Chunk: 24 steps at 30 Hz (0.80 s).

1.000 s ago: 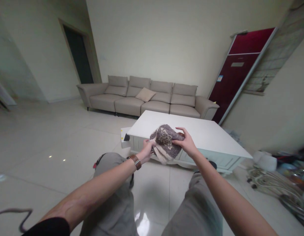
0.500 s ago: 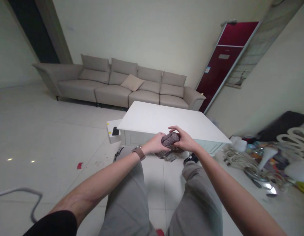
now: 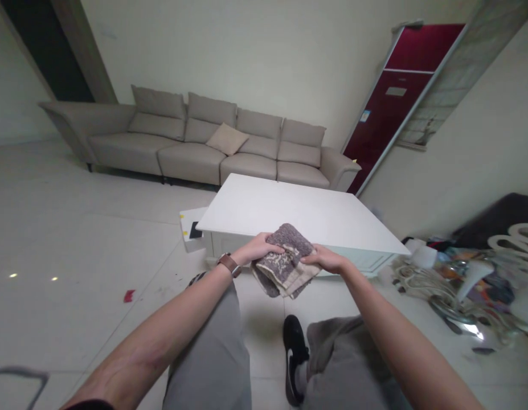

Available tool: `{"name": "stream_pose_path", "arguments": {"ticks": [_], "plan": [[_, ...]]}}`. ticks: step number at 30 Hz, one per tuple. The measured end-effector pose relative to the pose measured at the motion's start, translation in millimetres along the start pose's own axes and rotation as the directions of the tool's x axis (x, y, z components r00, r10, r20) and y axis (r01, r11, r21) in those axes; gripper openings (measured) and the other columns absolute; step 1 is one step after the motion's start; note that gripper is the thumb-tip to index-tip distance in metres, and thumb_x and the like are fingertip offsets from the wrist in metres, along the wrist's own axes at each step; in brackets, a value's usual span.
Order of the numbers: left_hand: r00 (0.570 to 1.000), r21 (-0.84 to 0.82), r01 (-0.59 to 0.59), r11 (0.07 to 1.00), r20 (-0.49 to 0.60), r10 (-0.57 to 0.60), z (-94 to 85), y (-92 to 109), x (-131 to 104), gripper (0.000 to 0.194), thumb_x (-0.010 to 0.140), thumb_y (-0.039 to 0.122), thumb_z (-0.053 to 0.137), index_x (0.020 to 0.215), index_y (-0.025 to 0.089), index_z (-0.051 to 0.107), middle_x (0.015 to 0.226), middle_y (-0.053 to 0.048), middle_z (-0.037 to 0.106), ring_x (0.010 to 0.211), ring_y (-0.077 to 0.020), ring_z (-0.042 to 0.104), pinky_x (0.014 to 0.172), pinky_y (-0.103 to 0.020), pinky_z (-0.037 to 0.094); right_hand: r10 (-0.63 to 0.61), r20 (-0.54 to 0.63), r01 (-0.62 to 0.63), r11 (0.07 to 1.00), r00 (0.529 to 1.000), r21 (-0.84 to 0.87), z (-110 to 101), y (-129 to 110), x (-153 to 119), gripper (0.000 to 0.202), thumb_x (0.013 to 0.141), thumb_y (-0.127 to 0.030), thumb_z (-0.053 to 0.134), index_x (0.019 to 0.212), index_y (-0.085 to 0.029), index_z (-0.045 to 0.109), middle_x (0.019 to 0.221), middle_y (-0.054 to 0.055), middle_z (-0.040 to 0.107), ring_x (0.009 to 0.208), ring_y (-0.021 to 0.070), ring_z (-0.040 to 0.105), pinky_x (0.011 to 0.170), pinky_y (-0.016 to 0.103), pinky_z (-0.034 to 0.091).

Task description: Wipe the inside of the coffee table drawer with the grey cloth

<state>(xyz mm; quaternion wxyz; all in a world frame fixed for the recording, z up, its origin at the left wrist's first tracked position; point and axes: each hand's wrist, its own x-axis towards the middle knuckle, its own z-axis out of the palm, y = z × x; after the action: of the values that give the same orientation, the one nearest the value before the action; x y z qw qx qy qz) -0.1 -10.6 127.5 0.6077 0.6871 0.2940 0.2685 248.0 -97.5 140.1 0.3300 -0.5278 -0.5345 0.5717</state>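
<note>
A folded grey-brown cloth (image 3: 291,245) with a pale pattern and cream edges hangs between my two hands, in front of the near edge of a white table (image 3: 285,205). My left hand (image 3: 261,248), with a brown-strapped watch on the wrist, grips its left side, thumb on top. On the right side my right hand (image 3: 326,258) pinches the cloth, also with the thumb on top. The fingers beneath the cloth are hidden. Its lower layers hang loose and partly open.
Behind the table is a long beige sofa (image 3: 187,156) with a cushion (image 3: 227,139). A white box (image 3: 193,242) stands left of the table. Lamp parts and clutter (image 3: 464,290) lie on the floor at right. A red scrap (image 3: 129,296) lies at left.
The cloth was bunched between my hands and is now spread flatter, with its patterned side and cream edges showing. My right hand has closed on it. A black shoe has come into clearer view.
</note>
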Motion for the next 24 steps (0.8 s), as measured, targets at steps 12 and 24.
{"name": "stream_pose_path", "arguments": {"ticks": [12,24], "plan": [[0.682,0.288,0.013,0.958,-0.702,0.202,-77.4,-13,90,0.050,0.073,0.034,0.076,0.117,0.020,0.056,0.120,-0.011,0.062,0.097,-0.0213,0.063,0.086,-0.033,0.050,-0.154,-0.342,0.271,0.906,0.927,0.326,-13,-1,157,0.040,0.067,-0.035,0.076,0.102,-0.020,0.066,0.098,0.005,0.076,0.088,0.0224,0.071,0.078,0.034,0.057],[0.924,0.286,0.210,0.935,-0.370,-0.095,-85.2,-88,100,0.017,0.073,0.020,0.062,0.089,0.017,0.068,0.088,-0.006,0.070,0.079,-0.0200,0.065,0.079,-0.032,0.051,-0.091,-0.626,0.058,0.996,0.774,-0.073,-65,91,234,0.052,0.062,-0.024,0.069,0.107,-0.023,0.044,0.083,-0.001,0.059,0.067,0.0156,0.058,0.058,0.032,0.055]]}}
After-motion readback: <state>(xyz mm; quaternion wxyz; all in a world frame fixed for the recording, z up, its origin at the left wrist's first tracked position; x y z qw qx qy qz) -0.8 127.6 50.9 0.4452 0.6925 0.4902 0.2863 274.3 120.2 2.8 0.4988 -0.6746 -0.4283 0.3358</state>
